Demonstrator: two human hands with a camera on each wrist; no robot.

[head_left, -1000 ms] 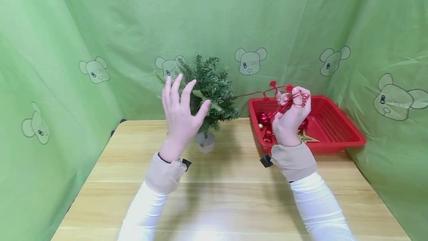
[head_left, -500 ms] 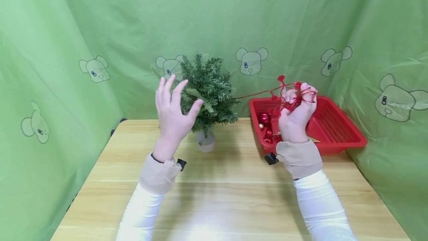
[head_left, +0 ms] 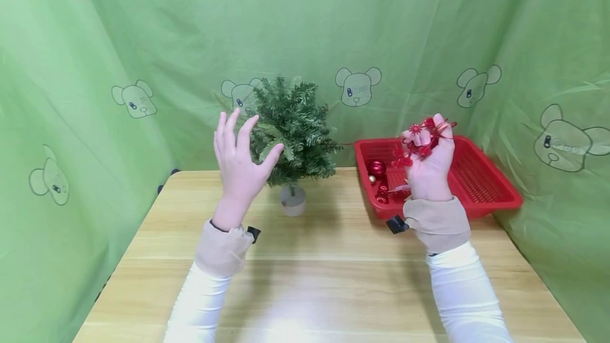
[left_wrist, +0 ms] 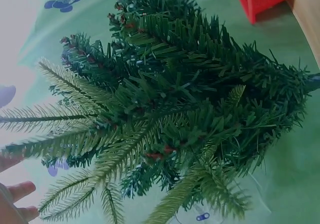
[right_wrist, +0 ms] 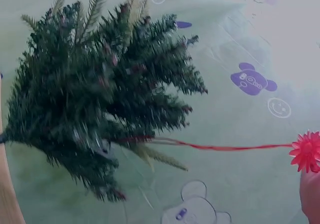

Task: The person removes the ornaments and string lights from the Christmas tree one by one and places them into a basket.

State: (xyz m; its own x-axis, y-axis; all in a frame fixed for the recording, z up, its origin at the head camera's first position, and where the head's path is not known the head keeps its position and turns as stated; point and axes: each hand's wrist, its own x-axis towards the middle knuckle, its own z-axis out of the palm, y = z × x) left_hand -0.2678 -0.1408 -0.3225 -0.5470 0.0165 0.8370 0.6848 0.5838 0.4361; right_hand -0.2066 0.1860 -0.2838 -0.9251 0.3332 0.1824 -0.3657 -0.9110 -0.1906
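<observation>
A small artificial Christmas tree (head_left: 296,131) stands upright in a pale round base (head_left: 292,202). My left hand (head_left: 240,168) is raised at its left front, fingers spread and thumb apart. In the left wrist view, its fingertips (left_wrist: 22,190) are beside light green branch tips; whether they touch cannot be told. My right hand (head_left: 432,171) holds a bunched red garland (head_left: 415,129) with flower-shaped pieces above the basket. In the right wrist view, the garland's red cord (right_wrist: 225,147) runs taut from a red flower (right_wrist: 306,151) into the tree's branches.
A red plastic basket (head_left: 481,173) stands at the table's back right. It contains a shiny red ball (head_left: 377,168), a small pale bead (head_left: 372,179) and other red ornaments (head_left: 382,196). Green curtain (head_left: 295,25) surrounds the wooden table (head_left: 305,274) at the back and sides.
My right hand has moved rightward with the garland, turning its palm more into view. The left hand has shifted a little left and stays spread. The tree stays in place.
</observation>
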